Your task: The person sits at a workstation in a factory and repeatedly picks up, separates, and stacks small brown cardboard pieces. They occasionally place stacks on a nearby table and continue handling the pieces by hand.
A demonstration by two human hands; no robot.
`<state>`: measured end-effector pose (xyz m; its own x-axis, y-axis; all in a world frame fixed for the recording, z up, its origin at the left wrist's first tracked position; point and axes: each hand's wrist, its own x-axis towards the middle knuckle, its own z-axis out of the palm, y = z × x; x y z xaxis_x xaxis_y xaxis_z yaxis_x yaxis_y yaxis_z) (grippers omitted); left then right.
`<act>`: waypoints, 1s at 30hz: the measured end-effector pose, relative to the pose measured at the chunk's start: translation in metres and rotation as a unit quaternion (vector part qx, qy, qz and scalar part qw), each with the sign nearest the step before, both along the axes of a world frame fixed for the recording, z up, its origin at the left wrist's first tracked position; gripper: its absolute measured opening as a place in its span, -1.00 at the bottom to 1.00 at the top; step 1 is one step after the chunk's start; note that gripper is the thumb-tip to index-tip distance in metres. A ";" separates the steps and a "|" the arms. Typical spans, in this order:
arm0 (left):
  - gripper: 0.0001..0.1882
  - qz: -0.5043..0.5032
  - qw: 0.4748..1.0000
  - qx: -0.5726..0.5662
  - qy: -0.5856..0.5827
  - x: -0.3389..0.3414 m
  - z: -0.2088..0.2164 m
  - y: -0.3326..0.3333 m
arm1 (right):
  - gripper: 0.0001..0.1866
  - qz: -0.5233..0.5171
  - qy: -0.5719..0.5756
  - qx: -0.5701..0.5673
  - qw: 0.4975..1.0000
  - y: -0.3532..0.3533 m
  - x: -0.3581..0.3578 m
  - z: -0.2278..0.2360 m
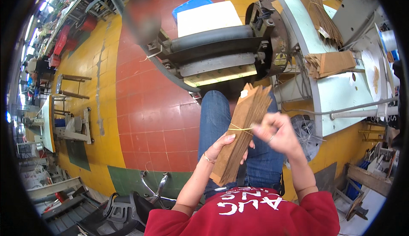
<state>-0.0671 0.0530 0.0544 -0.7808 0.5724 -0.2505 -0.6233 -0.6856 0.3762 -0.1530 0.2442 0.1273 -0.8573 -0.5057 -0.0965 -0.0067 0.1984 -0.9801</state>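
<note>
A thick bundle of flat brown pieces (239, 144), like leather or card, stands tilted above my lap. My left hand (220, 146) grips it low down, thumb on the near side and fingertips showing around its right edge. A thin yellow band or tie (237, 128) crosses the bundle's middle. At the bundle's right edge, my right hand (277, 133) has its fingers curled closed where the band ends; it looks pinched on the band, though motion blurs the fingertips. A small white tag (244, 93) sits near the bundle's upper end.
Ahead of my knees stands a machine with a dark roller (213, 38) and a grey hose (166, 72). On the pale green table (343, 97) at right lie a tied brown bundle (319, 16) and a stack of brown pieces (336, 63). A black chair (119, 217) is at lower left.
</note>
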 end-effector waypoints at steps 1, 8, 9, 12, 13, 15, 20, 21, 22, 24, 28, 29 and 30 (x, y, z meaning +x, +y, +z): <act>-0.33 -0.010 1.000 -0.006 0.025 -0.002 0.004 0.002 | -0.59 -0.043 -0.068 -0.035 0.996 0.005 -0.005 0.003; -0.22 -0.119 0.954 -0.220 0.165 -0.009 0.034 0.012 | -0.62 -0.276 0.062 -0.102 0.954 0.017 -0.017 -0.012; -0.18 -0.119 0.938 -0.256 0.200 -0.006 0.037 0.014 | -0.60 -0.318 0.126 -0.092 0.935 0.021 -0.020 -0.013; -0.13 -0.195 0.899 -0.281 0.273 0.004 0.042 0.008 | -0.61 -0.415 0.244 -0.061 0.874 0.041 -0.030 -0.004; -0.14 -0.218 0.885 -0.278 0.302 0.008 0.042 0.003 | -0.62 -0.441 0.269 -0.077 0.853 0.051 -0.032 0.004; -0.14 -0.204 0.902 -0.294 0.242 0.019 0.041 -0.006 | -0.66 -0.447 0.288 -0.077 0.843 0.073 -0.026 0.023; -0.22 -0.049 0.936 -0.326 0.123 0.036 0.032 -0.020 | -0.77 -0.372 0.528 0.052 0.762 0.135 0.026 0.059; -0.21 -0.023 0.934 -0.331 0.128 0.035 0.030 -0.021 | -0.77 -0.431 0.522 0.075 0.732 0.154 0.036 0.061; -0.19 -0.031 0.938 -0.325 0.119 0.034 0.030 -0.023 | -0.79 -0.488 0.511 0.084 0.702 0.176 0.042 0.062; -0.14 -0.049 0.945 -0.307 0.103 0.029 0.030 -0.024 | -0.79 -0.630 0.456 0.091 0.622 0.225 0.030 0.050; -0.11 -0.074 0.923 -0.342 0.158 0.022 0.031 -0.018 | -0.67 -0.509 0.223 0.465 0.689 0.288 -0.028 -0.005; -0.10 -0.070 0.918 -0.347 0.180 0.022 0.031 -0.015 | -0.67 -0.451 0.257 0.485 0.704 0.290 -0.031 -0.020; -0.09 -0.068 0.914 -0.349 0.198 0.024 0.031 -0.013 | -0.70 -0.426 0.214 0.539 0.695 0.292 -0.035 -0.025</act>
